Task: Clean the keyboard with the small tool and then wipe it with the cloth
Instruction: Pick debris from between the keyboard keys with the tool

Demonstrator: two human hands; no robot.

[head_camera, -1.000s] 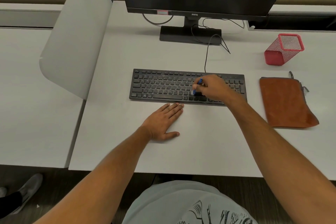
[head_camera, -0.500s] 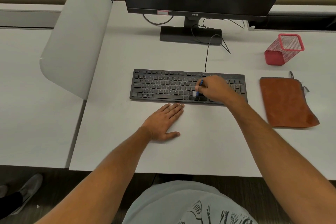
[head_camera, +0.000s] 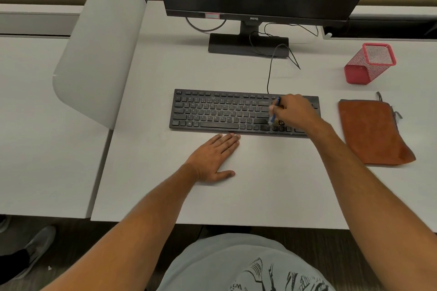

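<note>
Shifted toward 3 o'clock along the flat black plastic keyboard (head_camera: 243, 111): right hand (head_camera: 293, 111) pinching the slim blue-handled cleaning brush (head_camera: 275, 110), bristles best kept low between keys in short strokes; left hand (head_camera: 212, 158) flat, empty, at 6 o'clock; rust-orange cloth (head_camera: 373, 130) at 3 o'clock.

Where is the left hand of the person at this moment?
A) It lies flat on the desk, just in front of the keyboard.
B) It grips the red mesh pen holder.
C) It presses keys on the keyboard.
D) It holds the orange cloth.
A. The left hand lies with straight fingers on the white desk, its fingertips just short of the front edge of the keyboard; the orange cloth lies untouched at the right.
</note>
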